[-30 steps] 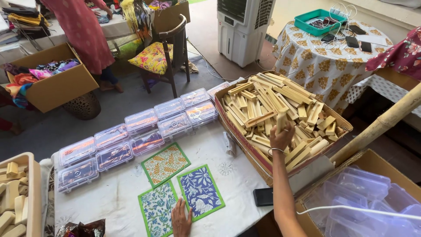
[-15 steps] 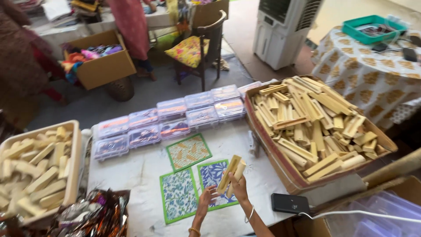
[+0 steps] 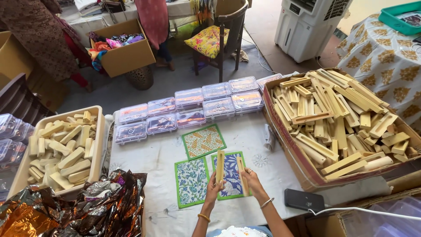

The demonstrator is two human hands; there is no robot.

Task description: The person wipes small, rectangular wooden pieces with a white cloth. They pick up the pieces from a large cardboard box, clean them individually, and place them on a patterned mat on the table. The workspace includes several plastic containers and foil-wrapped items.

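My left hand (image 3: 213,188) holds a long pale wooden piece (image 3: 219,167) upright above a blue printed cloth mat (image 3: 229,175). My right hand (image 3: 250,179) holds a second, similar wooden strip (image 3: 240,170) just beside it, the two a little apart. Both hands hover over the white table (image 3: 153,158). A second blue mat (image 3: 191,181) lies to the left and a green leaf-print mat (image 3: 204,141) just beyond. A cardboard box (image 3: 287,136) full of the same wooden pieces (image 3: 333,116) stands at the right.
Rows of clear lidded plastic boxes (image 3: 193,109) line the far table edge. A cream tray (image 3: 97,145) of short wooden blocks sits left, crumpled foil wrap (image 3: 79,208) in front. A black phone (image 3: 304,200) lies at right. People stand beyond, by a chair (image 3: 219,37).
My right hand left the big box carrying wooden pieces and came down over the blue mat. Now each hand holds one piece, separated. The view has swung left and down.
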